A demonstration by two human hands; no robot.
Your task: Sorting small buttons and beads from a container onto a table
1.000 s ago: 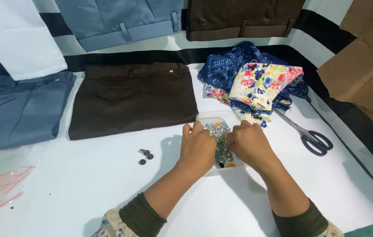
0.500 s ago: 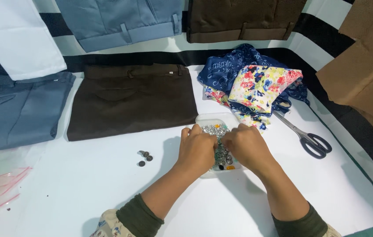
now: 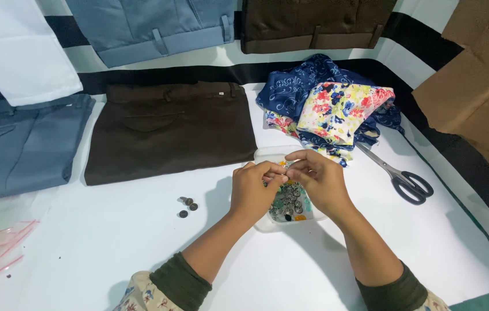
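Over a clear box of buttons [image 3: 289,204], left hand [image 3: 253,190] and right hand [image 3: 320,179] together, fingertips pinching something too small to tell. Left of them, three dark buttons [image 3: 187,206] already out; box seemingly still mostly full

Button box [image 3: 288,211] largely hidden under both hands, tiny item pinched between fingertips [image 3: 283,173] too small to identify, perhaps a button, folded trousers [image 3: 313,23] cut off at top edge

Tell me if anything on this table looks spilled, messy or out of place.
A few dark buttons lie loose on the white table, left of the clear tray of buttons under both hands. The floral fabric sits crumpled in a heap, unlike the flat folded brown trousers. Nothing looks damaged.
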